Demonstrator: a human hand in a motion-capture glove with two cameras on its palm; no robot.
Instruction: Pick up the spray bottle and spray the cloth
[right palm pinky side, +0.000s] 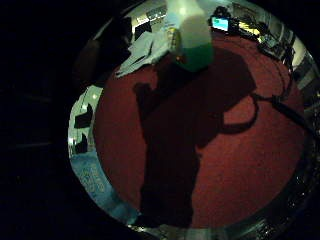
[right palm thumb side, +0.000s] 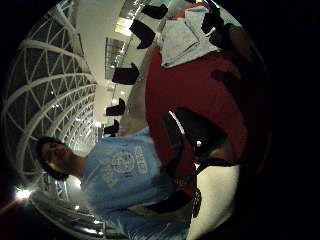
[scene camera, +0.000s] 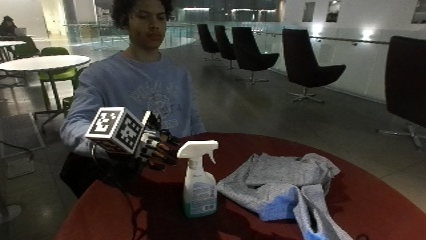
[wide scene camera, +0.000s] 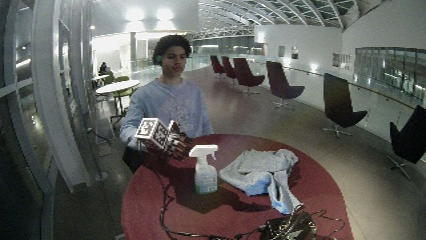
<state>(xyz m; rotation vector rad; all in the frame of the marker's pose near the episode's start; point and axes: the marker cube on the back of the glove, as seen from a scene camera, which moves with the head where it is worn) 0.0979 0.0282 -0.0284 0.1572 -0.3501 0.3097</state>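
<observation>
A white spray bottle (scene camera: 199, 180) with pale green liquid stands upright on the round red table (scene camera: 379, 200). A crumpled grey cloth (scene camera: 283, 175) with a blue part lies just beside it, on the side away from the hand. My gloved right hand (scene camera: 160, 150) hovers above the table, a short way from the bottle's trigger head, with relaxed fingers pointing toward it and nothing in them. In the little finger side palm view the bottle (right palm pinky side: 192, 35) and the cloth (right palm pinky side: 145, 47) lie ahead of the palm. The wide outside view shows the bottle (wide scene camera: 205, 172) between the hand (wide scene camera: 176, 142) and the cloth (wide scene camera: 256, 170).
A bundle of dark cables (wide scene camera: 286, 227) lies at the table's near edge. Dark chairs (scene camera: 306, 65) stand on the floor behind the table. The person sits at the far side of the table.
</observation>
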